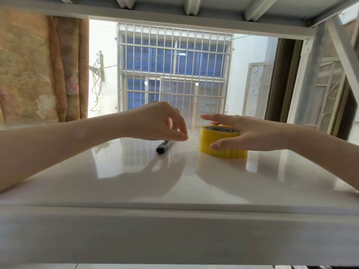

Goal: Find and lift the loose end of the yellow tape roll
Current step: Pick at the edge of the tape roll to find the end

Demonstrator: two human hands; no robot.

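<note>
Spread right hand covers the yellow tape roll on the white shelf
Straight fingers cross its top, thumb at its side; our left hand, fingertips together, hovers above a utility knife.

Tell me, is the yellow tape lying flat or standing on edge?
Flat: the yellow tape roll rests on the shelf, core opening upward.

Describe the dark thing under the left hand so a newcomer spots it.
On the glossy white shelf before the barred window, look below the left hand. A slim black pen-shaped tool lies flat, left of the yellow tape roll: the only dark, narrow item.
</note>
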